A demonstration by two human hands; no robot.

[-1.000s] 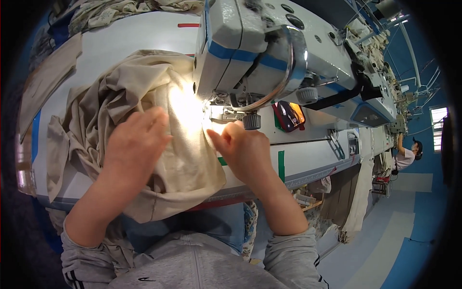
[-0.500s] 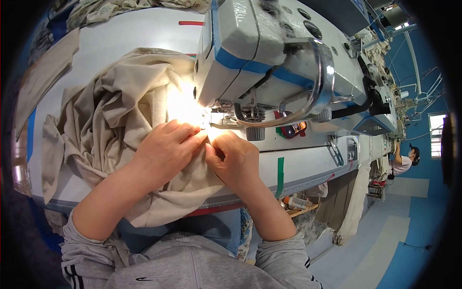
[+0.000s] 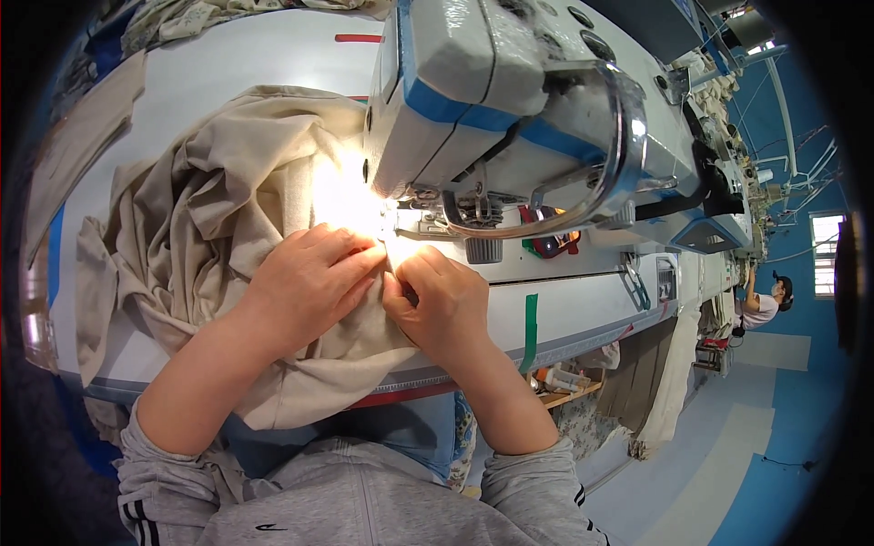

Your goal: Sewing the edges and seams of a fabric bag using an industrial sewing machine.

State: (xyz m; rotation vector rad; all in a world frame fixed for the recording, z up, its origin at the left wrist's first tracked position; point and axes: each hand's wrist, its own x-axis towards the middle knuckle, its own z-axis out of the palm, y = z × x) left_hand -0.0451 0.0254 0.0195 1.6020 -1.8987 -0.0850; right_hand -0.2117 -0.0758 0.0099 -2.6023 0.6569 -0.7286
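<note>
Beige fabric [image 3: 214,196] lies bunched on the white sewing table, and part of it drapes over the front edge toward my lap. A white and blue sewing machine [image 3: 455,82] stands over it, its lamp glaring at the needle area. Just in front of the presser foot [image 3: 393,218], my left hand [image 3: 319,278] presses the fabric with fingers together, their tips on the cloth edge. My right hand [image 3: 437,296] is curled, thumb against fingers, pinching the same edge close beside the left fingertips. Glare hides the needle and the exact seam.
A curved metal guard [image 3: 624,155] juts out from the machine head. Small thread snips [image 3: 635,280] lie on the table [image 3: 564,305] to the right, near a green tape strip [image 3: 531,332]. A beige cut piece [image 3: 86,155] rests at far left. Another person [image 3: 763,300] sits far right.
Both hands have shifted very slightly, staying at the presser foot with the fabric. The bunched fabric has moved a little to the left.
</note>
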